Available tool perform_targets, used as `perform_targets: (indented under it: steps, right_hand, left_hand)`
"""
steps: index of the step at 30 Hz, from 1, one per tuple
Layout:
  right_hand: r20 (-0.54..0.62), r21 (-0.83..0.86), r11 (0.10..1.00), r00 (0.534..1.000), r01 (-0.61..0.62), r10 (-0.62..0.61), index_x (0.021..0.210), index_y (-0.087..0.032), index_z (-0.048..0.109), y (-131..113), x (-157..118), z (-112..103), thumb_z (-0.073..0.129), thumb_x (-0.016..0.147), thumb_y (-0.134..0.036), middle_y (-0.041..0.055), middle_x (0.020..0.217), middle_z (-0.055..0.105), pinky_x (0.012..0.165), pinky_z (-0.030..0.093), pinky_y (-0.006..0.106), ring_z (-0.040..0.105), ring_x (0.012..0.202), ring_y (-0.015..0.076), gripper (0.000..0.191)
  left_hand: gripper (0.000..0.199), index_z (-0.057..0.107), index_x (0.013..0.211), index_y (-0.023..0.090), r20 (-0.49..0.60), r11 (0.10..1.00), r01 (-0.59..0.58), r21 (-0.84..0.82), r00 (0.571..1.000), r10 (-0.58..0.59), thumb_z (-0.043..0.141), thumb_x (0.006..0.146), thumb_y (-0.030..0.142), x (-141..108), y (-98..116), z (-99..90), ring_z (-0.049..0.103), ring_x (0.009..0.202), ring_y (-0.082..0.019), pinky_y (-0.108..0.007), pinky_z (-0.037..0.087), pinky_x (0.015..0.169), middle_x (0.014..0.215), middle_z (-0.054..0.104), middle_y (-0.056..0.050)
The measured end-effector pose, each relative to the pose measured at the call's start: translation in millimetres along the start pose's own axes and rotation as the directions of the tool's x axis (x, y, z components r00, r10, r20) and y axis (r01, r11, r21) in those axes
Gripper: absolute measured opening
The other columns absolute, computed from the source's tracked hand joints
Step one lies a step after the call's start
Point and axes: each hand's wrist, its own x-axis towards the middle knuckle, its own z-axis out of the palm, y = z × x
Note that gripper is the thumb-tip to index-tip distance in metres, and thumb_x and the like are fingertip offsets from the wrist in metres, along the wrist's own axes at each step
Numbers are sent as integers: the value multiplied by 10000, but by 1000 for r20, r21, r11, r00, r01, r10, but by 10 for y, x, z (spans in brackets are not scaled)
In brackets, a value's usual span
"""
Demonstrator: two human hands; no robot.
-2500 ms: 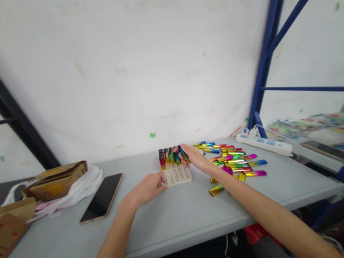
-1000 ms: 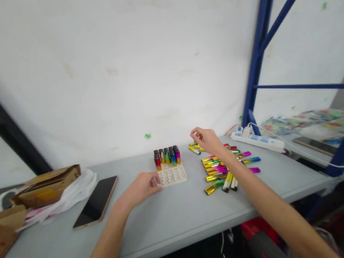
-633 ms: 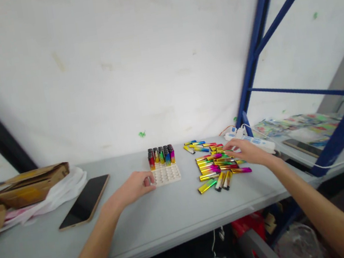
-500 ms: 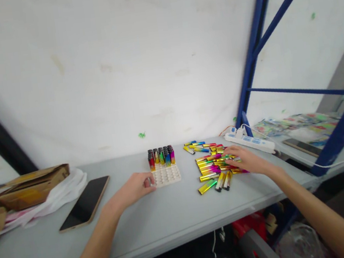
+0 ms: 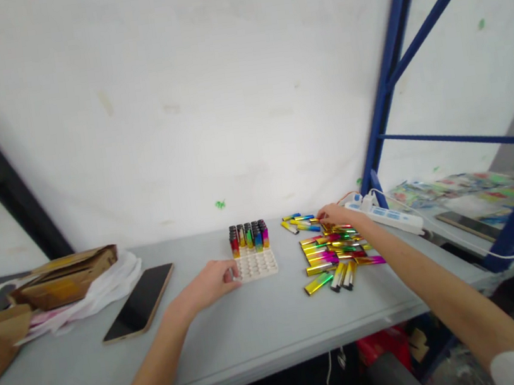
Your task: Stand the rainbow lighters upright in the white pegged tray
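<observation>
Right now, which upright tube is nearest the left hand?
The red-to-yellow tube at the front of the leftmost column; the others stand behind it or farther right.

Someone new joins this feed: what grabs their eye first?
Probably the shiny, rainbow-coloured pile of what look like lighters, right of the white tray, with the right hand at its far side. Next, the upright, black-topped ones at the tray's back. The dark phone left of the left hand also stands out.
</observation>
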Motion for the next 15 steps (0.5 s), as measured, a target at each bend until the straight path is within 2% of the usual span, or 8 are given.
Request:
perform_targets:
  steps: [4, 6, 8, 11, 13, 15]
  right_hand:
    - [-63, 23, 1000, 998, -12, 14, 1028, -133, 718, 8, -27, -2, 541, 884, -294, 116, 1010, 730, 790, 476, 248, 668, 877, 201, 279]
    - [-151, 46, 998, 988, -33, 40, 1121, -113, 664, -42, -69, -52, 430, 943, -310, 130, 1000, 721, 763, 469, 258, 655, 840, 190, 354]
    - [-259, 125, 992, 965, -15, 47, 1151, -116, 635, -168, -119, -135, 368, 964, -332, 103, 888, 716, 700, 458, 259, 627, 740, 170, 392]
    - [-403, 344, 927, 915, 151, 0, 1148, -150, 637, -548, -200, -305, 424, 933, -403, 33, 731, 651, 587, 421, 241, 534, 589, 130, 394]
    - [-463, 508, 812, 886, 287, -24, 1235, -184, 585, -904, -239, -416, 476, 903, -462, -6, 682, 601, 521, 385, 229, 461, 526, 108, 446]
    - [-534, 602, 694, 845, 395, -17, 1134, -180, 633, -1286, -244, -482, 537, 863, -504, -2, 705, 591, 517, 372, 225, 439, 541, 97, 433]
  left_hand:
    - [144, 613, 857, 182, -9, 1000, -15, 6, 1000, 15, 542, 778, 279, 0, -13, 26, 582, 662, -168, -245, 367, 629, 684, 621, -2]
    - [139, 606, 857, 186, -11, 1000, -20, 1, 1000, 20, 538, 782, 281, 2, -25, 42, 580, 656, -168, -246, 364, 623, 678, 617, 0]
    - [135, 599, 860, 189, -12, 1000, -23, -9, 1000, 23, 537, 785, 283, 3, -35, 54, 577, 653, -169, -246, 362, 616, 677, 612, 2]
    - [141, 591, 877, 192, -17, 999, -28, -21, 999, 28, 540, 783, 283, -3, -42, 62, 577, 668, -171, -246, 364, 618, 693, 609, 1]
    - [145, 587, 886, 192, -12, 1000, -25, -16, 1000, 25, 538, 783, 282, -10, -38, 59, 576, 681, -175, -247, 367, 624, 701, 607, 0]
    - [149, 582, 895, 191, -9, 1000, -20, -3, 1000, 20, 531, 786, 279, -20, -25, 50, 574, 692, -178, -250, 370, 630, 714, 607, -5]
